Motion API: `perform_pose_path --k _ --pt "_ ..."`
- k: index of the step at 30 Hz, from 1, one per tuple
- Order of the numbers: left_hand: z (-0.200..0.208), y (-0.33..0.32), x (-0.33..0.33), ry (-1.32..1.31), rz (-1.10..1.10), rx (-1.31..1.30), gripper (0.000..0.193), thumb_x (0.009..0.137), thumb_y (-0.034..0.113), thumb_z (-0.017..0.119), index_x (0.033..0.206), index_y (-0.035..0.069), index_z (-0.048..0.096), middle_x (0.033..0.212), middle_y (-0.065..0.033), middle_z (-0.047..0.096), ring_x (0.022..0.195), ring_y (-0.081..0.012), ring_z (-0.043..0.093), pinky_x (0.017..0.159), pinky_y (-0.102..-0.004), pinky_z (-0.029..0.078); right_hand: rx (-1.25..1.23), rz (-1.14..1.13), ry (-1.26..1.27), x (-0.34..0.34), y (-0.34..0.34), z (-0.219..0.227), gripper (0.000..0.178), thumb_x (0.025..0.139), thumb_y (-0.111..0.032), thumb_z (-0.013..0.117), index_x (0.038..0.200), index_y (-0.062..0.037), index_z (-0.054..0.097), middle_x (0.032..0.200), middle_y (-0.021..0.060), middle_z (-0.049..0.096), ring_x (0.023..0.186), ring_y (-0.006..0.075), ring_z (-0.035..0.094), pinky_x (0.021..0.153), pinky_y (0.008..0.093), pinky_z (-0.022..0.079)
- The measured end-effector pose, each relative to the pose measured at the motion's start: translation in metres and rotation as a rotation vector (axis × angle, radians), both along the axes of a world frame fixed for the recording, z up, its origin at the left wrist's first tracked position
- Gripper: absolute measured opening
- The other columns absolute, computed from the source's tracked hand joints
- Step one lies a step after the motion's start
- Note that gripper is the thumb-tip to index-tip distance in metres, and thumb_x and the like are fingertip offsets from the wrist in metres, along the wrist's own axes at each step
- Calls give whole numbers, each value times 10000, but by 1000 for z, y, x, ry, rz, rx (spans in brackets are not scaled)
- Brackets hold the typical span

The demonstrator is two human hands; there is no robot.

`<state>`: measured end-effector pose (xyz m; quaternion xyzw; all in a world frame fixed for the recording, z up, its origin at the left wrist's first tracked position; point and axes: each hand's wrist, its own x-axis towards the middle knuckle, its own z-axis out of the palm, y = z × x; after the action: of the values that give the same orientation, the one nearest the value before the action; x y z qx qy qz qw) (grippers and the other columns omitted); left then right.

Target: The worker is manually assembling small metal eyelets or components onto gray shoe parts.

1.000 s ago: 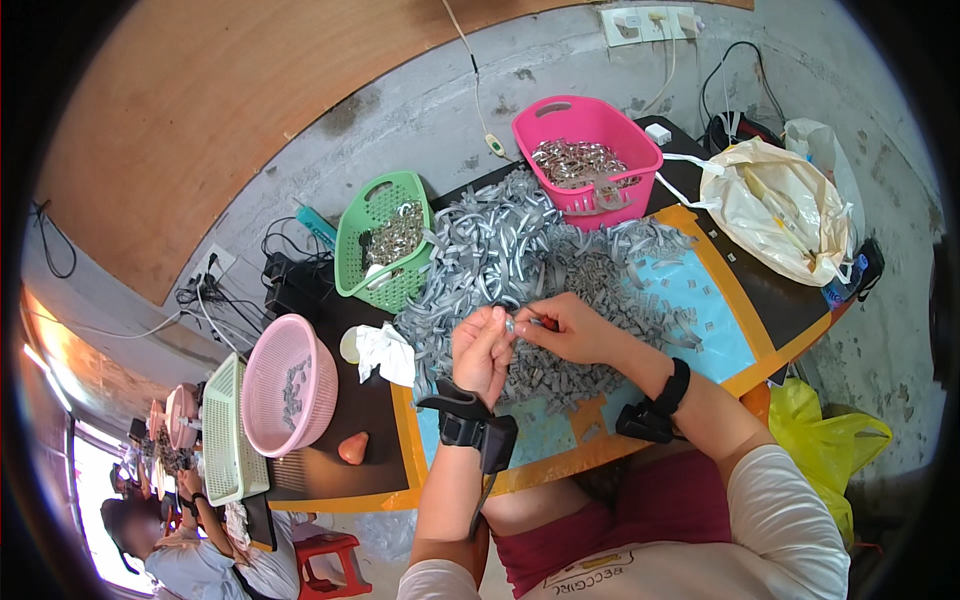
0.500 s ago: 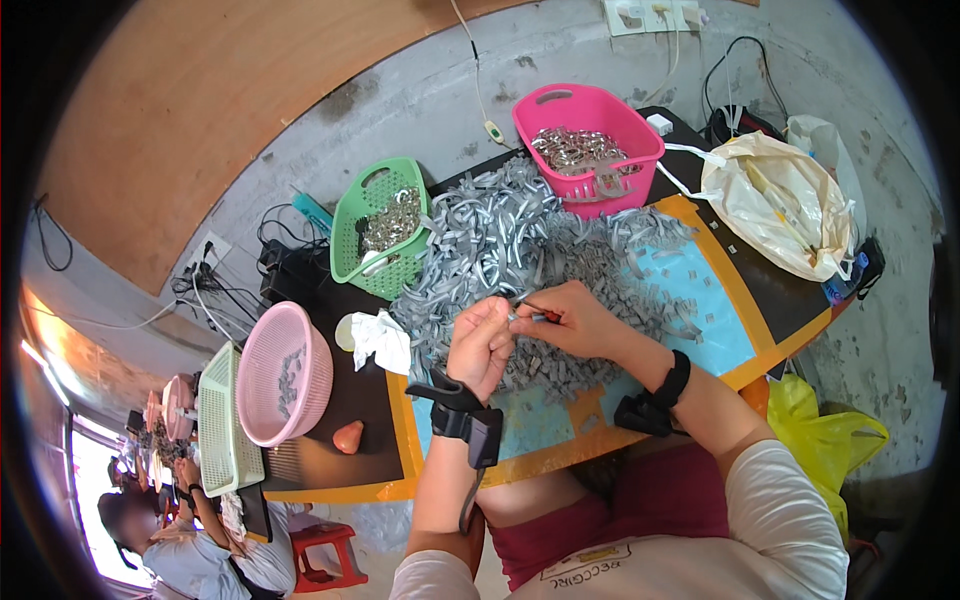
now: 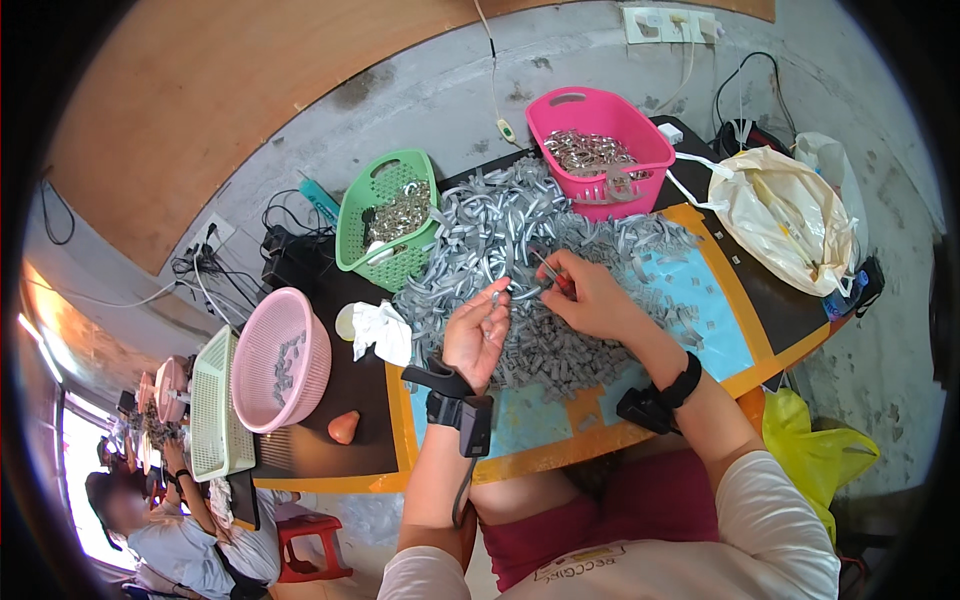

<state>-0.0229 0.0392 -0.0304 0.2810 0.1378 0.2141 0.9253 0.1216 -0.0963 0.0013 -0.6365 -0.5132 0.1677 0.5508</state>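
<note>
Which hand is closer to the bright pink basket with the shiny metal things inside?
Right. The right hand is below the bright pink basket in the picture, not touching it; the left hand is farther down and to the left.

I see a thin-tipped, red-handled tool (image 3: 566, 286) in the right hand (image 3: 598, 302), pointing toward eleven o'clock, over a loose heap of silver-grey strips (image 3: 540, 330).

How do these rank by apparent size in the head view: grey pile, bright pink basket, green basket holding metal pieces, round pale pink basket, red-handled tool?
Largest to smallest:
1. Grey pile
2. Bright pink basket
3. Green basket and round pale pink basket: too alike to rank
4. Red-handled tool
</note>
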Motion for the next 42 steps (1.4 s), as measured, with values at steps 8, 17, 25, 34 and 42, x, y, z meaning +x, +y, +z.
perform_pose_path --k 8,17,25,34,42 --pt "3 -11 5 200 88 361 277 895 112 467 1135 -22 431 806 -73 559 531 -37 385 393 -144 268 -3 21 2 4 10 -15 142 799 -121 548 861 1 585 630 16 564 516 56 464 470 213 352" --pt "3 -1 6 -40 18 -11 305 853 -32 428 1149 -57 358 1079 -196 497 802 -165 520 636 -214 448 33 100 449 -3 11 -12 199 840 -117 505 1014 -29 466 613 10 504 461 40 381 402 189 289" --pt "2 -9 9 -68 68 126 338 840 -69 399 1169 -99 326 1227 -264 384 1164 -308 415 1007 -385 343 11 231 516 0 12 -15 125 835 -84 479 941 -32 439 638 20 508 465 40 372 397 183 281" --pt "-6 2 7 -147 50 160 335 794 -104 416 1124 -51 441 1070 -150 529 839 -150 509 749 -236 427 26 275 316 -4 15 -14 93 841 -87 498 902 -19 483 644 9 523 472 18 390 406 173 292" --pt "-12 4 6 -193 -33 123 254 872 24 465 1123 1 437 1124 -153 513 748 -134 532 560 -206 448 60 222 434 -4 12 -10 132 814 -122 562 780 -1 521 586 6 525 496 47 452 442 200 338"
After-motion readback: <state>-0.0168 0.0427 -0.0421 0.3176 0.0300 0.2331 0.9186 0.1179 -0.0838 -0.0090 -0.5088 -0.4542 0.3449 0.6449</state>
